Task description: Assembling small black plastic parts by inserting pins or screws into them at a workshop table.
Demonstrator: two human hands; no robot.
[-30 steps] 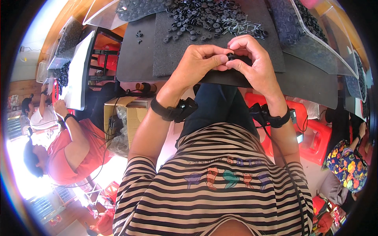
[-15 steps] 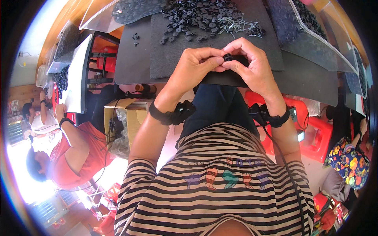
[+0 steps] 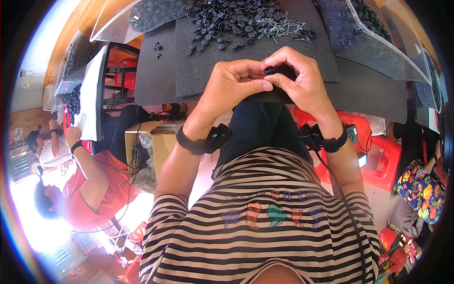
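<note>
Above the near edge of the dark table, my right hand (image 3: 306, 83) pinches a small black round part (image 3: 269, 70) between thumb and forefinger. One end of this part faces up and looks hollow. My left hand (image 3: 231, 84) meets it from the left, its fingers curled together and their tips at the part's side. Its thumb lies lower, apart from the part; what those curled fingers may hold is hidden. Beyond my hands lies a heap of black round caps and rings (image 3: 231, 23), with a pile of silver screws (image 3: 279, 28) at its right side.
A grey foam mat (image 3: 194, 75) lies under the heap. Clear plastic bins of black parts stand at left (image 3: 113, 23) and right (image 3: 378, 57). Some loose black pieces (image 3: 158, 48) lie left of the mat. Red stools (image 3: 385, 163) and a cardboard box (image 3: 163, 156) flank me. Other people sit nearby.
My left thumb has moved down, away from the black part. The part has shifted slightly left in my right fingers, with its end tilted more upward.
</note>
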